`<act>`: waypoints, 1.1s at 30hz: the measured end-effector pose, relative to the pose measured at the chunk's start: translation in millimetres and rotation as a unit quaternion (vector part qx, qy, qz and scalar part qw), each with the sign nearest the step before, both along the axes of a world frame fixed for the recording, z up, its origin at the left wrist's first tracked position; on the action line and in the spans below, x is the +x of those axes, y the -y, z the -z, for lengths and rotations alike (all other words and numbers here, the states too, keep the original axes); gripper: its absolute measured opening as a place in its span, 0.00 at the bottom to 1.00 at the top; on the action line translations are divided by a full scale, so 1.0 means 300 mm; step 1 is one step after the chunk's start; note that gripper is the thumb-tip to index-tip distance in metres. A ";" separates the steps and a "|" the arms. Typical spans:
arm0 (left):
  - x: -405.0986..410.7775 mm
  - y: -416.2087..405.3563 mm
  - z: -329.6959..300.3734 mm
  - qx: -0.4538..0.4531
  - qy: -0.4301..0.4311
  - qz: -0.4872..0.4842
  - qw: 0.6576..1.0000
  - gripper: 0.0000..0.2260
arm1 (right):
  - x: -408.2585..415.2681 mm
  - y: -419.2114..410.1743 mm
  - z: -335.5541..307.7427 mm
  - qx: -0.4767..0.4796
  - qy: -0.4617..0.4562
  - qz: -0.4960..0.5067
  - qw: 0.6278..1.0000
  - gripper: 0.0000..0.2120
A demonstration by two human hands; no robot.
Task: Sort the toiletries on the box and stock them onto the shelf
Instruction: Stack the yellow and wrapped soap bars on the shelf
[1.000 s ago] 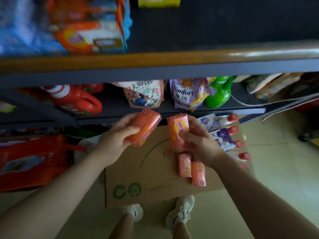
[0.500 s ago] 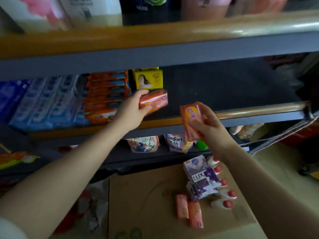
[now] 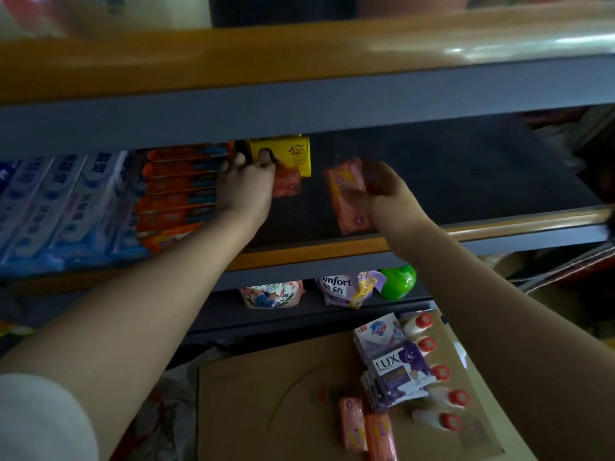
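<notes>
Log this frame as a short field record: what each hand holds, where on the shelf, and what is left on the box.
left hand: grip on an orange soap pack, set deep on the shelf beside the yellow box
right hand: grip on a second orange soap pack, over the shelf's bare dark area
shelf neighbours: orange cartons, blue cartons at left
cardboard box: two orange soap packs, purple soap boxes, red-capped bottles

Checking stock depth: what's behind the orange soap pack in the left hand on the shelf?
A yellow box stands right behind the orange soap pack held by the left hand. The hand and pack cover the box's lower part; anything further back is too dark to tell.
</notes>
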State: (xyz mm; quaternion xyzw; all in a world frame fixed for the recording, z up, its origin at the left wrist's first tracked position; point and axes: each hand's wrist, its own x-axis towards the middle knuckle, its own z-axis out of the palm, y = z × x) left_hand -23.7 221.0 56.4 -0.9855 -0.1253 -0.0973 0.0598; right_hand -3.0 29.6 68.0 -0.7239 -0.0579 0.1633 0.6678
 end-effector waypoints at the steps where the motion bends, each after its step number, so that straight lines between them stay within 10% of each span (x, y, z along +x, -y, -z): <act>1: 0.009 0.005 -0.005 0.008 -0.013 -0.007 1.000 0.19 | 0.006 -0.010 0.006 0.023 -0.019 0.006 1.000 0.18; 6: 0.093 -0.005 -0.015 -0.056 -0.033 -0.005 0.998 0.11 | 0.036 -0.039 0.044 -0.105 0.092 -0.035 0.990 0.14; 14: 0.003 -0.101 -0.057 -0.179 0.078 0.140 0.971 0.13 | 0.098 -0.157 0.108 -0.433 0.305 -0.104 0.842 0.23; 24: -0.306 -0.076 -0.061 -0.184 0.089 0.263 0.943 0.13 | 0.070 -0.287 0.112 -0.311 0.242 -0.010 0.919 0.27; 33: -0.457 0.093 0.128 -0.280 -0.007 0.282 0.918 0.13 | -0.225 0.075 0.100 -0.242 0.295 0.011 0.924 0.04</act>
